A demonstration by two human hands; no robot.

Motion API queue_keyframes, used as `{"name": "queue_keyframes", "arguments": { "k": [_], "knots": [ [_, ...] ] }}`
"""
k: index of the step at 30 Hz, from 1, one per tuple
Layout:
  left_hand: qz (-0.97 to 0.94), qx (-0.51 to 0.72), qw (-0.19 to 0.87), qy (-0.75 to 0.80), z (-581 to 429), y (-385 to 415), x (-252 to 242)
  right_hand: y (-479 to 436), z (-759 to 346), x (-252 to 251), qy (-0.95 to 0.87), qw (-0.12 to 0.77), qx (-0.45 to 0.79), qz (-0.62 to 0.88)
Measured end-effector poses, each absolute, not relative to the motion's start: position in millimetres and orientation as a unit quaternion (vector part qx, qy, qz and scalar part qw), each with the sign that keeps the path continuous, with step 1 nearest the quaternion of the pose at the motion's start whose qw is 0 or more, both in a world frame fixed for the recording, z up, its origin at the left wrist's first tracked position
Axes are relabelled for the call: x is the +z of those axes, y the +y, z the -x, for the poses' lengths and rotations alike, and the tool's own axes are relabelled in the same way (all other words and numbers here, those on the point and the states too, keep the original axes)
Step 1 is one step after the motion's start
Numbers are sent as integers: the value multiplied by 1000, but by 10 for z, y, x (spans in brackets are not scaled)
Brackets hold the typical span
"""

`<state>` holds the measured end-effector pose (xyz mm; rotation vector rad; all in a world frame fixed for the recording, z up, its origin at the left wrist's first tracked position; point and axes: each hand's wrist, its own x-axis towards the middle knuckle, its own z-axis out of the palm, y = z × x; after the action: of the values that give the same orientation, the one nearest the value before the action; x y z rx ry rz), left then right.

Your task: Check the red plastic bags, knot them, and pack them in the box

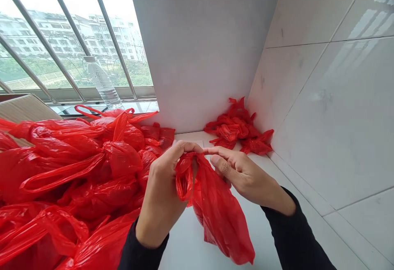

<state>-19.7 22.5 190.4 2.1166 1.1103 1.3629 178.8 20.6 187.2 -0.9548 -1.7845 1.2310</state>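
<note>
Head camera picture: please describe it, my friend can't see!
A left hand grips the bunched top of a red plastic bag, the right hand close beside it. Piled red bags lie at left; a smaller red heap lies at back right. A clear bottle is by a barred window.

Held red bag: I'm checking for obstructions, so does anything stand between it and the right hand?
Nothing visible does: the right hand is right at the red bag, whose gathered top the left hand holds.

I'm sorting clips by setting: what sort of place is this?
Likely a room corner, perhaps in a home: window bars, wall tiles and, outside, apartment-like buildings suggest it.
</note>
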Motion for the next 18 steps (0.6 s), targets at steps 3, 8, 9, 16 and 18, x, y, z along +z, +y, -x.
{"name": "queue_keyframes", "arguments": {
  "k": [3,8,9,16,18],
  "knots": [
    [-742,521,148,394,208,246,1894,225,-1785,1846,-689,371,501,369],
    [-747,520,149,387,211,260,1898,225,-1765,1867,-707,389,466,364],
    [-748,520,144,387,205,260,1897,222,-1760,1875,-711,392,451,371],
    [-737,547,63,392,140,237,1875,212,-1708,1882,-699,396,485,346],
    [-738,552,76,382,117,228,1874,216,-1704,1862,-683,408,500,342]
  ]
}}
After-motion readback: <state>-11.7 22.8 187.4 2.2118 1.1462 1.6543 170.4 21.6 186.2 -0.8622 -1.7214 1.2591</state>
